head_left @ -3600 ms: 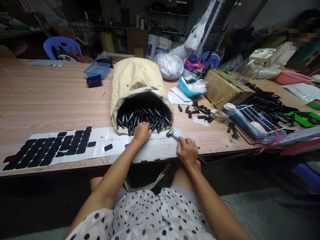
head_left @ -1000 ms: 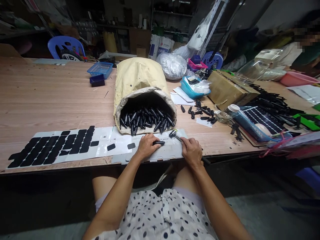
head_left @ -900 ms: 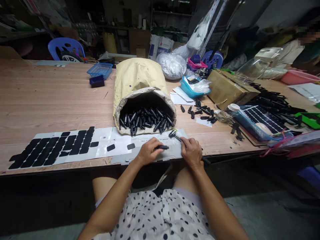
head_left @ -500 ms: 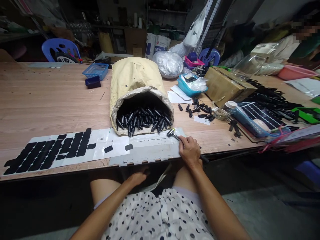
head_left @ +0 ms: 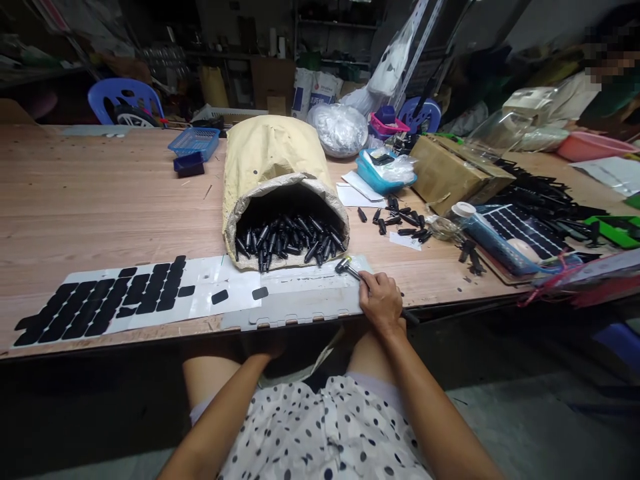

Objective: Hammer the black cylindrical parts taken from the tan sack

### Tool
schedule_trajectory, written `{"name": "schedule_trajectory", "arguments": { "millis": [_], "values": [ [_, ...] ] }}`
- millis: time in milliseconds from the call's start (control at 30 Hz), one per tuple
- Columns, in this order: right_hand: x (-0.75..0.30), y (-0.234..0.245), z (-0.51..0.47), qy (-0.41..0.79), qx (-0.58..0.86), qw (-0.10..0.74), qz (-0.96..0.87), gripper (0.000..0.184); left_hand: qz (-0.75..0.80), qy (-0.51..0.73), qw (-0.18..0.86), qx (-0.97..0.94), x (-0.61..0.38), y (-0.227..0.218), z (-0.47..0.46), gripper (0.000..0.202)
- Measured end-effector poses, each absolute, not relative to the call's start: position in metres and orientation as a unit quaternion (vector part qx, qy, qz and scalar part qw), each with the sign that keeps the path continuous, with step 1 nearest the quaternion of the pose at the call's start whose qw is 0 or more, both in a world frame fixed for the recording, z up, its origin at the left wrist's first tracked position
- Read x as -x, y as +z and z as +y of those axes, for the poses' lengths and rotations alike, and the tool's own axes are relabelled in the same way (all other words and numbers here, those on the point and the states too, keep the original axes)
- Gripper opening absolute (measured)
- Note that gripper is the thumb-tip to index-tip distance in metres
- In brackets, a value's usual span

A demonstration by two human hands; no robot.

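- Hammer (head_left: pixel 345 267) at lower centre-right of the frame: its long axis slants from the head, at the upper left, down through the fist to the handle's end at the lower right.
- Sack (head_left: pixel 277 143) at centre lies on its side, mouth toward the bottom of the frame; black pieces (head_left: pixel 273 241) crowd the opening, jumbled, many with their long axes running roughly toward the lip.
- Grey board (head_left: pixel 310 303) below the mouth, its slotted side along the near edge of the worktop (head_left: pixel 125 200); the hammer head is over its right part.
- Wood grain spreads left of the sack; loose black pieces and a cardboard box (head_left: pixel 445 173) take up the right.
- Right hand (head_left: pixel 381 300): fingers closed around the handle, by the worktop's near edge.
- Left hand (head_left: pixel 270 347): in shadow below that edge; cannot tell its opening or contents.
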State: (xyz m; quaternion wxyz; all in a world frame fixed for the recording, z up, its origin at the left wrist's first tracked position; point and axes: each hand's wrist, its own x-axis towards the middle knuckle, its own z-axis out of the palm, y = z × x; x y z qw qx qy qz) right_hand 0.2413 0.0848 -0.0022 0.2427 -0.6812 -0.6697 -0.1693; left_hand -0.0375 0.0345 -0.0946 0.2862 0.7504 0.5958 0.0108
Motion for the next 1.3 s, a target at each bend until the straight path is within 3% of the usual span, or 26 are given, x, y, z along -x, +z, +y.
{"name": "schedule_trajectory", "arguments": {
  "millis": [133,267,400,500,633,733,967,1300],
  "values": [
    [-0.242,-0.004,0.085,-0.172,0.682,0.242,-0.668,0.025,0.525,-0.071,0.359,-0.769,0.015,-0.072,0.024,0.026],
    [-0.241,-0.003,0.085,-0.174,0.683,0.241,-0.668,0.025,0.372,-0.107,0.419,-0.822,0.001,-0.012,0.020,0.018],
    [-0.239,-0.003,0.084,-0.171,0.683,0.243,-0.667,0.025,0.245,0.017,0.544,-0.802,-0.001,0.054,0.052,0.020],
    [-0.239,-0.003,0.085,-0.168,0.682,0.242,-0.670,0.024,0.386,0.167,0.463,-0.781,-0.004,0.074,0.097,0.022],
    [-0.238,-0.004,0.086,-0.171,0.678,0.244,-0.672,0.024,0.625,0.258,0.202,-0.708,-0.017,0.064,0.150,0.016],
    [-0.237,-0.005,0.087,-0.174,0.679,0.240,-0.672,0.024,0.673,0.223,0.131,-0.693,-0.027,0.051,0.167,0.014],
    [-0.235,-0.003,0.086,-0.178,0.685,0.231,-0.667,0.024,0.684,0.252,0.110,-0.675,-0.016,0.045,0.151,0.008],
    [-0.236,-0.003,0.085,-0.179,0.680,0.240,-0.670,0.024,0.519,0.291,0.212,-0.775,-0.007,0.020,0.108,0.010]
  ]
}}
